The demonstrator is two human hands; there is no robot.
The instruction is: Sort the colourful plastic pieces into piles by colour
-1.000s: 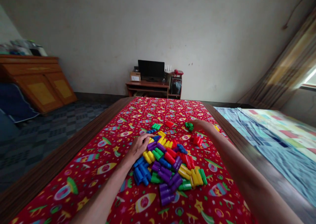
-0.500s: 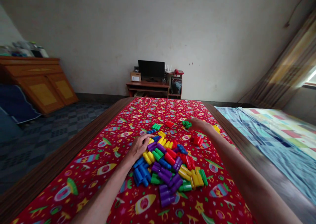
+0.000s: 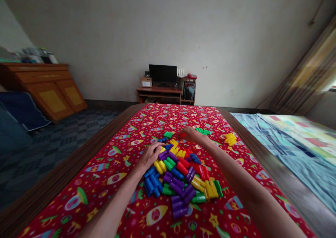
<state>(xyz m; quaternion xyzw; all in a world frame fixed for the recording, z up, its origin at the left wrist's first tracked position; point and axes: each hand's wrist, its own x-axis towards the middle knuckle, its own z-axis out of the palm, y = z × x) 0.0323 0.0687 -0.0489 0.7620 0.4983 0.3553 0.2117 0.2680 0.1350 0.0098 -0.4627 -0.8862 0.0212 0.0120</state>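
Observation:
A heap of plastic building blocks, among them a purple block (image 3: 179, 210), a yellow block (image 3: 210, 189) and several blue blocks (image 3: 152, 184), lies on the table. My left hand (image 3: 152, 154) rests at the heap's left edge, fingers loosely stretched over a small yellow block (image 3: 162, 150). Beyond the heap, my right hand (image 3: 192, 134) reaches down with its fingers closed at a red block (image 3: 182, 135), which they partly cover. Just right of that hand lie green blocks (image 3: 203, 131). A yellow group of blocks (image 3: 230, 139) sits farther right.
A red patterned cloth (image 3: 105, 192) covers the middle of the dark wooden table (image 3: 52, 190). A bed (image 3: 283, 140) adjoins on the right. Against the far wall stands a desk (image 3: 160, 90) with a monitor (image 3: 162, 73). A wooden cabinet (image 3: 49, 91) is at the left.
My right hand has let go of the green blocks and moved left to the red block. The red group of blocks is now out of sight around my right forearm. My left hand stays put.

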